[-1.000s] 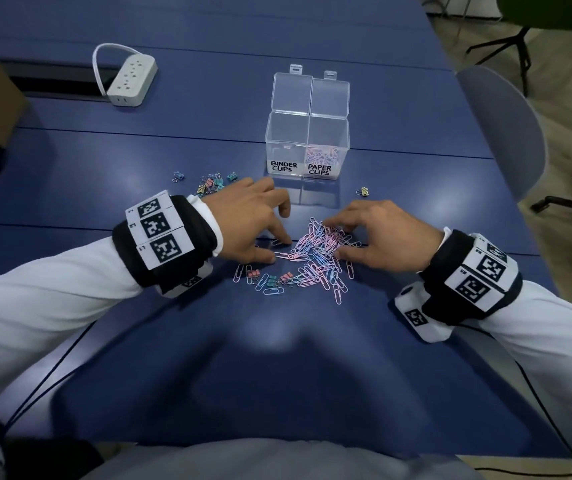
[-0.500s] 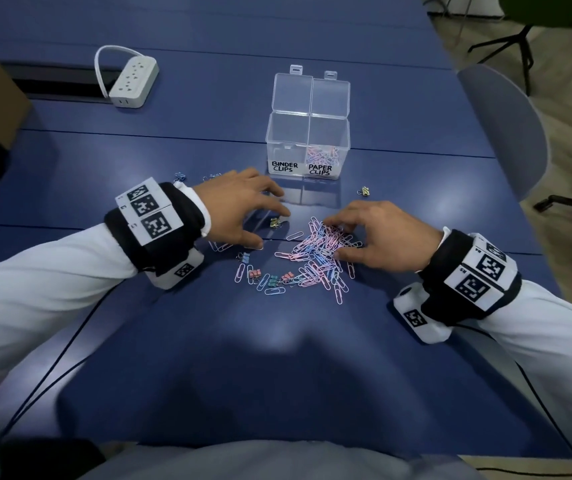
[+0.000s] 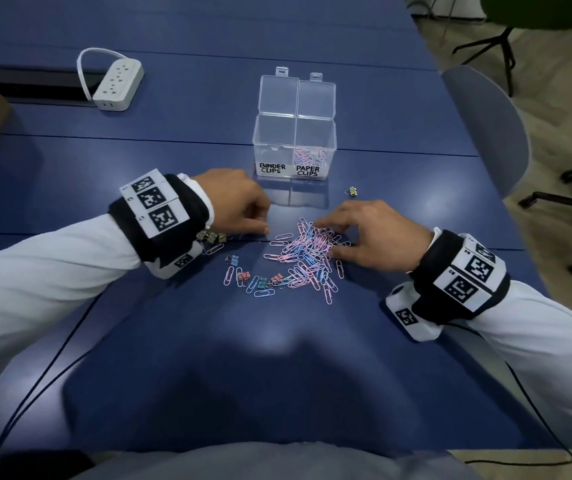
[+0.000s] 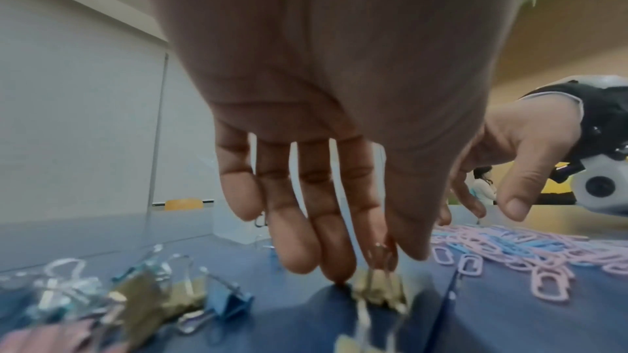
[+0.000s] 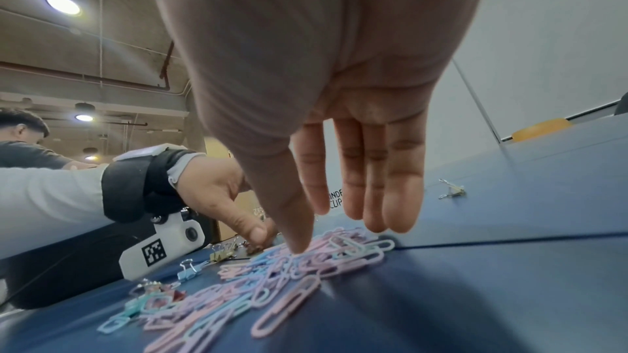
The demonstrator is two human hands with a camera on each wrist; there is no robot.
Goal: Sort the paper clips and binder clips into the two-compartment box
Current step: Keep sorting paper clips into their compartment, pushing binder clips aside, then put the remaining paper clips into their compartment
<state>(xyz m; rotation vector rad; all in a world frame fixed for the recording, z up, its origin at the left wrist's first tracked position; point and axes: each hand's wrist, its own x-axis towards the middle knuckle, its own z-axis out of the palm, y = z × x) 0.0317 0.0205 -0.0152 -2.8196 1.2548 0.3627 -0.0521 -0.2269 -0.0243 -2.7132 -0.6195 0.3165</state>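
Note:
A clear two-compartment box (image 3: pixel 295 147) stands open; its right side, labelled paper clips, holds several clips, and the binder clips side looks empty. A pile of pink and blue paper clips (image 3: pixel 308 251) lies in front of it. My left hand (image 3: pixel 265 227) is left of the pile, its fairly straight fingers (image 4: pixel 336 265) down on the table against a gold binder clip (image 4: pixel 377 291). More binder clips (image 4: pixel 190 302) lie beside my left wrist (image 3: pixel 211 237). My right hand (image 3: pixel 326 237) rests on the pile with straight fingers, its thumb tip (image 5: pixel 299 243) on the paper clips (image 5: pixel 306 259).
One gold binder clip (image 3: pixel 353 191) lies alone right of the box. Small pink, teal and blue binder clips (image 3: pixel 260 283) sit among loose paper clips at the pile's near left. A white power strip (image 3: pixel 118 85) is far left. A grey chair (image 3: pixel 485 133) stands at the table's right edge.
My left hand has pulled away from the pile's left edge, sliding a gold binder clip toward the other binder clips. My right hand has stayed on the pile.

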